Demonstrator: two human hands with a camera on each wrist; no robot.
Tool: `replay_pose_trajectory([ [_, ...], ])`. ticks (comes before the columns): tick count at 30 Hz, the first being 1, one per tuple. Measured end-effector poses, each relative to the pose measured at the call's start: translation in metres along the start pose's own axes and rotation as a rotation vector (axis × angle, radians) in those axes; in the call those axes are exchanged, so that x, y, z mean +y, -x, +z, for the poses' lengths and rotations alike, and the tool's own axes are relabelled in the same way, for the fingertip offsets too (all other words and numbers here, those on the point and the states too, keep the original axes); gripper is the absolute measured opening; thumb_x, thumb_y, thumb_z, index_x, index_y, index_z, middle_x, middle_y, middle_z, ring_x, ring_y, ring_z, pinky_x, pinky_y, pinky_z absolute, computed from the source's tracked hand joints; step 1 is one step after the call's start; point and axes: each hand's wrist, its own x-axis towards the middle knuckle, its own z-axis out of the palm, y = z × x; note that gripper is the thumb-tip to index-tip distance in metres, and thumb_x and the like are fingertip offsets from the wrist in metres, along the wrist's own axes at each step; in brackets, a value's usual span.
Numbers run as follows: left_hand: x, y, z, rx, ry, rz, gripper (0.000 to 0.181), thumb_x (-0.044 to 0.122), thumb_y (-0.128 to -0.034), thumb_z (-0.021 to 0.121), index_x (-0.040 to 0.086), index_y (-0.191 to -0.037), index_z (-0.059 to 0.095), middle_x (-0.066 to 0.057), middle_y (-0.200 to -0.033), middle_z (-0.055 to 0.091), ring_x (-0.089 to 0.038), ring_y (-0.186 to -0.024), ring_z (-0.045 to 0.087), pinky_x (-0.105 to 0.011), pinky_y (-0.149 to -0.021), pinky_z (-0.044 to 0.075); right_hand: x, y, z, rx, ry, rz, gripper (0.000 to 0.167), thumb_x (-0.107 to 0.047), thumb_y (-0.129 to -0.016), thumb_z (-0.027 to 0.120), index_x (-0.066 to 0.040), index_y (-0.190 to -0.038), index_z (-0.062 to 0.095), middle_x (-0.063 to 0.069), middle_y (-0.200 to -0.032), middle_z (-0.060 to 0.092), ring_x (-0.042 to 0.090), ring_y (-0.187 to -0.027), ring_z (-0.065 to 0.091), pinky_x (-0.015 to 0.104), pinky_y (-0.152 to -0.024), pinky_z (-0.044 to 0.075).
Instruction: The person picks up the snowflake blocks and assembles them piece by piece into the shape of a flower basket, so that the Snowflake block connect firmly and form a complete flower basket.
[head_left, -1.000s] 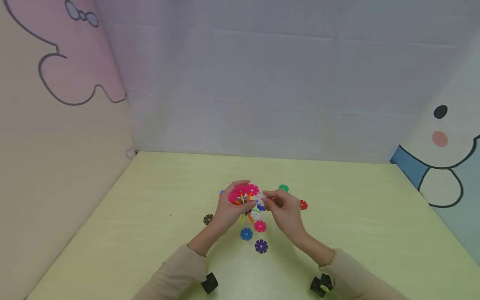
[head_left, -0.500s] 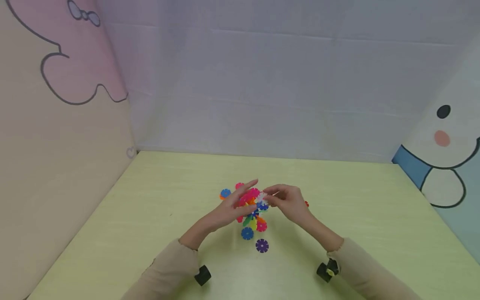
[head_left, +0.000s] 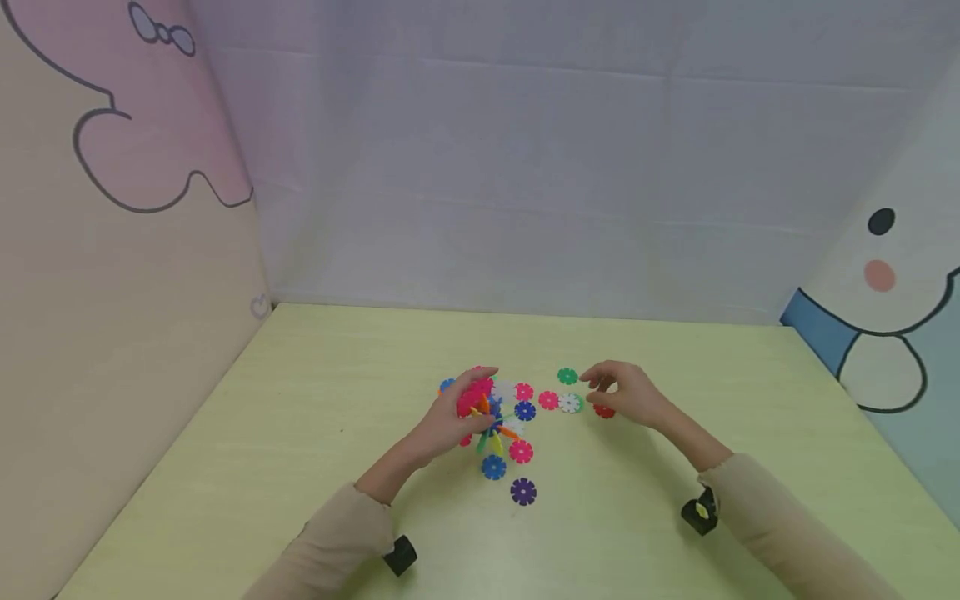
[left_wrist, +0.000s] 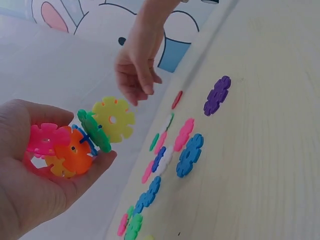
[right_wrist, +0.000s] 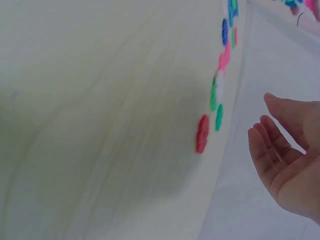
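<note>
My left hand [head_left: 446, 429] grips a cluster of interlocked plastic snowflake discs [left_wrist: 73, 150] between thumb and fingers. Pink, orange, blue, green and yellow discs show in it in the left wrist view, held above the table. My right hand [head_left: 628, 393] hovers over the right end of the loose discs, fingers loosely bent with nothing between them, as the right wrist view confirms. Closest below it lies a red disc [right_wrist: 202, 134]. To its left are a green disc [head_left: 567, 376] and a white disc [head_left: 570, 403] overlapping another green one.
More loose discs lie on the pale yellow table [head_left: 300, 500]: a pink disc [head_left: 548, 401], a dark blue disc [head_left: 525, 410], a blue disc [head_left: 493, 467] and a purple disc [head_left: 523, 492] nearest me. A grey curtain [head_left: 480, 183] stands behind the table.
My right hand has left the cluster and moved right, over the red disc. A white disc it was at now appears to stay with the cluster. My left hand still holds the cluster, shifted slightly left.
</note>
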Motion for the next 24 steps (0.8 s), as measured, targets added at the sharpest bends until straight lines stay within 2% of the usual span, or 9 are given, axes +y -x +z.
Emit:
replay_pose_trajectory([
  [6, 0.000, -0.003, 0.000, 0.077, 0.044, -0.039, 0.060, 0.008, -0.0836, 0.063, 0.025, -0.136, 0.038, -0.005, -0.137, 0.038, -0.026, -0.124, 0.037, -0.042, -0.088, 0.047, 0.031, 0.005, -0.005, -0.149, 0.102, 0.080, 0.028, -0.006, -0.076, 0.071, 0.006, -0.099, 0.061, 0.009, -0.081, 0.055, 0.018, -0.073, 0.049, 0.028, -0.063, 0.043],
  [10, -0.001, -0.005, 0.001, 0.101, 0.062, -0.047, 0.060, 0.006, -0.0832, 0.063, 0.026, -0.135, 0.039, -0.005, -0.139, 0.037, -0.028, -0.125, 0.035, -0.045, -0.091, 0.044, 0.037, 0.007, -0.003, -0.168, 0.125, 0.081, 0.024, -0.009, -0.076, 0.071, 0.004, -0.093, 0.060, 0.007, -0.079, 0.055, 0.018, -0.073, 0.048, 0.029, -0.063, 0.043],
  [14, -0.001, -0.006, 0.003, 0.109, 0.089, -0.053, 0.061, 0.006, -0.0837, 0.062, 0.028, -0.135, 0.038, -0.005, -0.141, 0.034, -0.029, -0.128, 0.032, -0.048, -0.095, 0.041, 0.035, 0.007, -0.001, -0.147, 0.104, 0.094, 0.023, -0.005, -0.074, 0.072, 0.001, -0.088, 0.054, 0.007, -0.079, 0.055, 0.018, -0.073, 0.050, 0.028, -0.062, 0.043],
  [19, 0.002, -0.006, 0.006, 0.134, 0.108, -0.041, 0.061, 0.006, -0.0836, 0.062, 0.026, -0.136, 0.037, -0.004, -0.142, 0.032, -0.028, -0.127, 0.032, -0.045, -0.092, 0.044, 0.018, 0.008, 0.004, -0.131, -0.011, 0.071, 0.015, 0.002, -0.078, 0.066, 0.002, -0.089, 0.055, 0.008, -0.080, 0.057, 0.016, -0.068, 0.053, 0.024, -0.055, 0.048],
  [21, 0.003, -0.006, 0.008, 0.146, 0.114, -0.032, 0.061, 0.006, -0.0836, 0.062, 0.025, -0.136, 0.038, -0.005, -0.142, 0.031, -0.029, -0.128, 0.030, -0.045, -0.092, 0.044, 0.003, 0.009, 0.010, -0.109, -0.098, 0.054, 0.013, 0.002, -0.081, 0.062, 0.003, -0.093, 0.057, 0.010, -0.082, 0.059, 0.018, -0.067, 0.056, 0.024, -0.053, 0.051],
  [24, 0.005, -0.006, 0.010, 0.151, 0.139, -0.020, 0.060, 0.007, -0.0842, 0.062, 0.025, -0.136, 0.038, -0.006, -0.142, 0.030, -0.032, -0.129, 0.027, -0.045, -0.091, 0.045, -0.027, 0.011, 0.020, -0.025, -0.242, 0.026, 0.017, 0.001, -0.083, 0.061, 0.006, -0.099, 0.057, 0.014, -0.087, 0.061, 0.023, -0.068, 0.061, 0.025, -0.055, 0.054],
])
